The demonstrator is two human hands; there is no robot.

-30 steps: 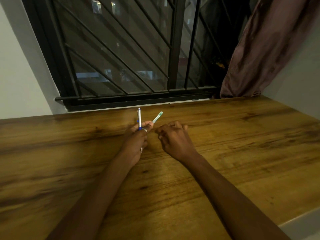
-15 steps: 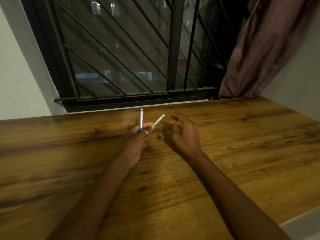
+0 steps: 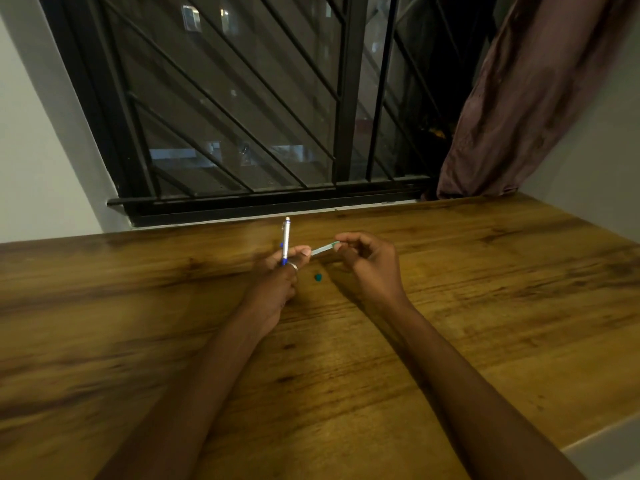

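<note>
A pen (image 3: 285, 240) is gripped upright by the left hand (image 3: 277, 282). A thin green stick (image 3: 323, 248), running toward 2 o'clock, is pinched between both hands, its far end by the right hand (image 3: 370, 268). Below it a small teal cap (image 3: 318, 277) lies on the wooden table (image 3: 485, 289).

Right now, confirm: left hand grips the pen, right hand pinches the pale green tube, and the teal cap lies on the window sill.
Wrong place: the head view shows the teal cap lying on the wooden table; the rest stands.
</note>
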